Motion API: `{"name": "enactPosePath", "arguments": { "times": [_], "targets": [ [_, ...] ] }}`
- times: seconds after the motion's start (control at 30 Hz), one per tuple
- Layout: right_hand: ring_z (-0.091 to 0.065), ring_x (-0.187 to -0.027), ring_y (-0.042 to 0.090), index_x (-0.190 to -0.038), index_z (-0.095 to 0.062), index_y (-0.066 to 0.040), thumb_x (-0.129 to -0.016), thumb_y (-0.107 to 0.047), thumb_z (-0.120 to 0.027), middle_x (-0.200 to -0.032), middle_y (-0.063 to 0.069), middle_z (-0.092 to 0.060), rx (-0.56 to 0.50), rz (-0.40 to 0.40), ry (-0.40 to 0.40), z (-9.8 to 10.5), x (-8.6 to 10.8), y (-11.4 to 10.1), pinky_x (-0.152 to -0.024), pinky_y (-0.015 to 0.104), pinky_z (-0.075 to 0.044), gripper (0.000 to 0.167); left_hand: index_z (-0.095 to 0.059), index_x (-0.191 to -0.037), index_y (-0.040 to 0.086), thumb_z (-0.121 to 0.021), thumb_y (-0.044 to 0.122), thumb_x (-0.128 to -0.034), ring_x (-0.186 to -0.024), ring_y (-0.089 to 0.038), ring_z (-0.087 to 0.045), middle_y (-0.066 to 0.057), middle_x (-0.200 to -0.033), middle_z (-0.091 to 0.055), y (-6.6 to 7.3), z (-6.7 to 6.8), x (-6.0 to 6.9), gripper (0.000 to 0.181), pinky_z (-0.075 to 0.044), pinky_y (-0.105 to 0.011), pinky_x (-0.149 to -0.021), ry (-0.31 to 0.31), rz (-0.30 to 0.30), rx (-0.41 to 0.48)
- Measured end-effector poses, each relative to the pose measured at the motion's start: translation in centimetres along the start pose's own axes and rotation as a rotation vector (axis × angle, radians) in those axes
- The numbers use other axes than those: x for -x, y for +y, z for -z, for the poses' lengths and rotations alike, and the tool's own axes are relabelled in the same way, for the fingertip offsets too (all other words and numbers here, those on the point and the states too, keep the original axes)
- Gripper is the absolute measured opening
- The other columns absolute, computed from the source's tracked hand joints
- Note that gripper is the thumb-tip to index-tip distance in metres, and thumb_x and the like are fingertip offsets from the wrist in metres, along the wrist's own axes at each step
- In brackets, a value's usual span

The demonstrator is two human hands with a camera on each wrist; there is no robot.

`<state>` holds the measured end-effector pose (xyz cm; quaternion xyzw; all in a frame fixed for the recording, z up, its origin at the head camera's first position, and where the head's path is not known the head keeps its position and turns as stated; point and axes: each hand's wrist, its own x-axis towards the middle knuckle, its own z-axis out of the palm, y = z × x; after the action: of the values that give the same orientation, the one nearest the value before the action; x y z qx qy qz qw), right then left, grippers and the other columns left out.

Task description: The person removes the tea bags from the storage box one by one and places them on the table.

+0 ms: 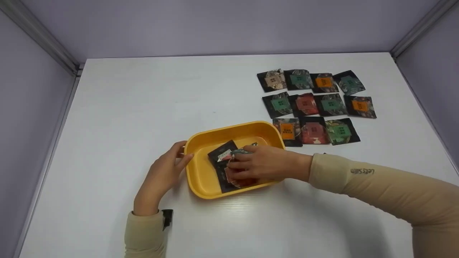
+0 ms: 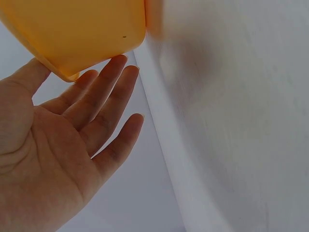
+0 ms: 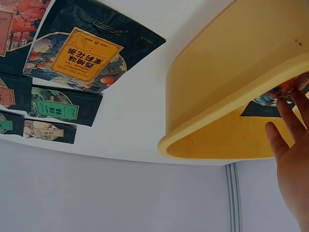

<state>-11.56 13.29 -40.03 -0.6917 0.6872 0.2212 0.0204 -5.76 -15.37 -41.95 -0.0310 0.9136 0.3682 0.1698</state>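
A yellow plastic tub (image 1: 200, 172) stands on the white table, with several dark tea sachets (image 1: 223, 154) lying inside. At the tub's left end, my left hand (image 1: 163, 172) holds the rim, thumb over the edge and fingers outside against the wall. The left wrist view shows the left palm (image 2: 53, 140) turned up beside the tub. My right hand (image 1: 263, 163) is inside the tub, fingers extended over the sachets and touching them. In the right wrist view its fingertips meet a red-patterned sachet (image 3: 270, 101); the thumb is hidden.
Right of the tub lie tea sachets in three rows, with green labels (image 1: 330, 104), orange labels (image 1: 287, 131) and red labels (image 1: 314, 129). The nearest row lies close against the tub's right end. Pale walls (image 1: 229, 28) enclose the table's back and sides.
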Motion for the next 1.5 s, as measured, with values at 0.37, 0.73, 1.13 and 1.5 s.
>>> {"name": "enactPosePath", "arguments": {
  "times": [0.37,0.73,1.13,1.5],
  "targets": [
    [-0.054,-0.116,0.022,-0.142,-0.055,-0.015,-0.096,-0.019,-0.067,-0.138,0.001,-0.059,0.012,0.034,0.181,0.3,-0.3,0.4,-0.087,0.031,-0.045,0.048,-0.039,-0.15,0.018,-0.049,0.042,-0.1038,-0.126,-0.034,-0.051,-0.013,-0.135,-0.057,-0.1,0.0,0.1,0.053,-0.039,-0.055,-0.107,-0.002,-0.007,0.008],
    [-0.062,-0.094,0.02,-0.117,-0.069,-0.011,-0.097,-0.021,-0.066,-0.109,0.002,-0.072,0.109,-0.021,0.554,1.4,0.8,-0.8,-0.074,0.03,-0.049,0.023,-0.039,-0.15,0.018,-0.049,0.043,-0.1034,-0.126,-0.033,-0.051,-0.012,-0.135,-0.057,-0.1,0.0,0.0,0.054,-0.039,-0.055,-0.107,0.002,-0.01,0.022],
    [-0.065,-0.094,0.02,-0.114,-0.073,-0.011,-0.107,-0.009,-0.042,-0.108,0.003,-0.073,0.164,-0.154,0.675,1.2,4.0,-1.8,-0.082,0.032,-0.055,0.032,-0.039,-0.149,0.017,-0.051,0.04,-0.1037,-0.126,-0.033,-0.051,-0.013,-0.135,-0.057,0.0,0.0,0.0,0.053,-0.039,-0.054,-0.108,0.001,-0.003,0.032],
    [-0.068,-0.083,0.023,-0.109,-0.074,-0.006,-0.105,-0.009,-0.05,-0.099,0.006,-0.075,0.065,-0.337,0.874,0.8,7.6,-2.4,-0.071,0.034,-0.055,0.025,-0.037,-0.15,0.017,-0.051,0.042,-0.1032,-0.125,-0.032,-0.051,-0.012,-0.136,-0.056,0.0,0.0,0.1,0.055,-0.04,-0.052,-0.108,-0.004,0.015,0.033]
  ]
}}
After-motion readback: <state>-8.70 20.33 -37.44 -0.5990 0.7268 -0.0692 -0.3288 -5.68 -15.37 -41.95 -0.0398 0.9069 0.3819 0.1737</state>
